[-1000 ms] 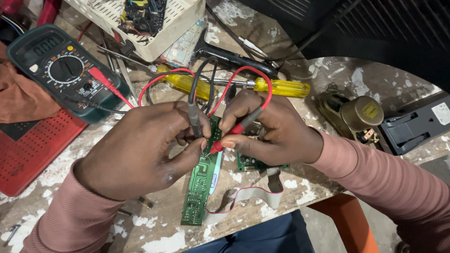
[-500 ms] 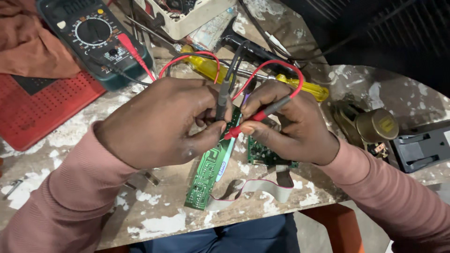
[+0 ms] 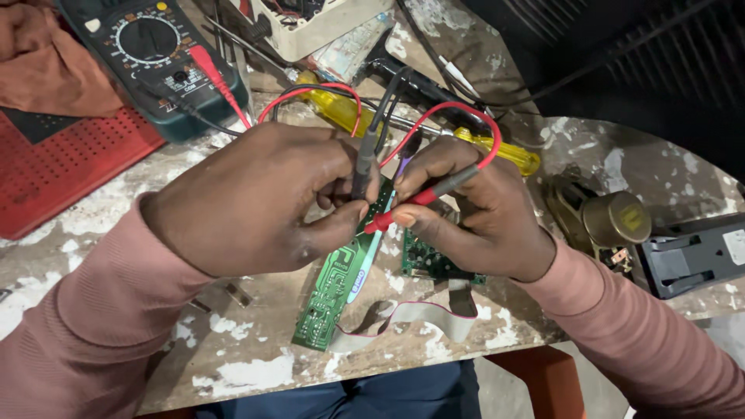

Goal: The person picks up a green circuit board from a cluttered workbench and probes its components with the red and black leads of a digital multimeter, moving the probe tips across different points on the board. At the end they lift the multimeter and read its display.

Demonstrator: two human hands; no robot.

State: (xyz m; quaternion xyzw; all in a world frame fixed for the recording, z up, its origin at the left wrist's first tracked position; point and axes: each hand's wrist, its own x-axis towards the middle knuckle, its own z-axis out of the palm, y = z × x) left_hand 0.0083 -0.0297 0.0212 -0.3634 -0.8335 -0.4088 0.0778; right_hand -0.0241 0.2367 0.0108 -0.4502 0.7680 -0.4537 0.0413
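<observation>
Our left hand [image 3: 260, 198] pinches the black probe [image 3: 363, 164]. Our right hand [image 3: 473, 213] grips the red probe [image 3: 419, 198]. Both tips touch the green circuit board [image 3: 335, 291].

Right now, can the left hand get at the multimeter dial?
Probably not freely: the left hand is pinching the black probe. The multimeter lies just beyond it, nothing between.

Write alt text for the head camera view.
Two hands press multimeter probes onto a long green circuit board on a paint-flecked table: the left hand holds the black probe, the right hand the red probe. A multimeter and a yellow screwdriver lie behind.
</observation>
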